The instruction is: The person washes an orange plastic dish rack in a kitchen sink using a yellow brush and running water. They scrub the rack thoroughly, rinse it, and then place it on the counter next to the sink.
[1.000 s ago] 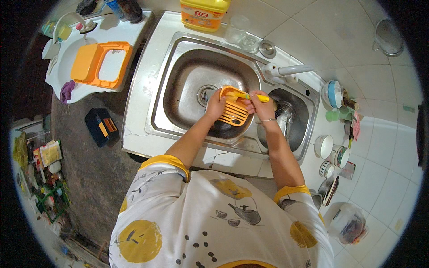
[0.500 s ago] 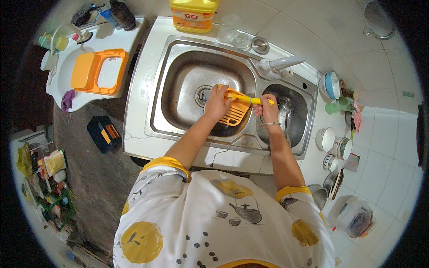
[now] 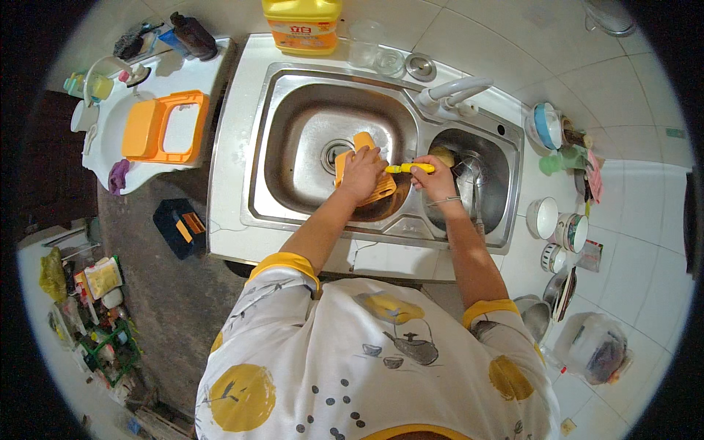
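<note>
My left hand (image 3: 363, 174) is closed on an orange slotted plastic piece (image 3: 382, 192), held tilted over the large steel sink basin (image 3: 293, 147) near its drain. Part of the piece sticks out above the fingers; the palm hides its middle. My right hand (image 3: 436, 178) grips a slim tool with a yellow handle (image 3: 416, 168), over the divider between the two basins. The tool's tip points left, close to or against the orange piece; whether they touch, I cannot tell. In the small basin (image 3: 506, 165) lie a round tan thing (image 3: 443, 155) and shiny metal items (image 3: 469, 176).
A faucet (image 3: 458, 88) stands behind the basins. On the back ledge are a yellow jug (image 3: 302, 29), a glass jar (image 3: 389, 62) and a metal lid (image 3: 420, 67). Bowls (image 3: 541, 218) stand on the right. An orange plastic container (image 3: 165, 128) rests on the white washbasin (image 3: 110, 158) at left.
The orange piece has turned in my left hand, so its slots are more covered and one end points up. My right hand has shifted slightly left with the yellow-handled tool. The view moved a little.
</note>
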Demonstrator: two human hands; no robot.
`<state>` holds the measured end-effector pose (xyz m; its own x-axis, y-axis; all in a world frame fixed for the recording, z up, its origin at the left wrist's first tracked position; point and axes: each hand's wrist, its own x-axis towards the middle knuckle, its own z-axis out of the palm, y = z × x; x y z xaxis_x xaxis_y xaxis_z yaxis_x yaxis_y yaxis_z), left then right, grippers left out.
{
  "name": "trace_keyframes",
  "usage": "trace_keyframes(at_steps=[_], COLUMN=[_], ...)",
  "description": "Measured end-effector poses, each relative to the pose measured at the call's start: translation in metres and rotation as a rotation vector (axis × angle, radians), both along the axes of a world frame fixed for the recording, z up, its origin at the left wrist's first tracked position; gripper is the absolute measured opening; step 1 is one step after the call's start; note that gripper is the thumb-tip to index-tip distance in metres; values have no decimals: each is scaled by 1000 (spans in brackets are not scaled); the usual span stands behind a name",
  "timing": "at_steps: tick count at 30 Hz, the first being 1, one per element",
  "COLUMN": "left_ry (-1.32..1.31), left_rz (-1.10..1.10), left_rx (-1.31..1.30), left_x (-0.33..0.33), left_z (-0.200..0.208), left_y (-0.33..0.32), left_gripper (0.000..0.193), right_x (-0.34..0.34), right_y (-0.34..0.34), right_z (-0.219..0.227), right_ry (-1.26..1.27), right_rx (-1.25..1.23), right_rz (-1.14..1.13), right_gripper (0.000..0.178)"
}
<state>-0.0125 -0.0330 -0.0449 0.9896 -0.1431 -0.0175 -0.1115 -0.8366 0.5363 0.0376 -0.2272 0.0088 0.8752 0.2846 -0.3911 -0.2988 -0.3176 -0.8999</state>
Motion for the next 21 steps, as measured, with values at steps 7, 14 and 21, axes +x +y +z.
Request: trace_keyframes(at_steps=[7, 14, 21], left_ry=[-190, -137, -252], left_rz=[-24, -43, -107], left_rx=[-281, -528, -488], left_x=[2, 17, 22], left_z=[8, 86, 110], left_y=[7, 5, 1], left_gripper=[23, 22, 23], right_x=[14, 30, 38], right_y=[-7, -7, -22], right_z=[38, 109, 138], right_ry=[24, -165, -353], right_rx=[100, 105, -117], right_rz=[-5, 60, 295], right_gripper=[19, 18, 20])
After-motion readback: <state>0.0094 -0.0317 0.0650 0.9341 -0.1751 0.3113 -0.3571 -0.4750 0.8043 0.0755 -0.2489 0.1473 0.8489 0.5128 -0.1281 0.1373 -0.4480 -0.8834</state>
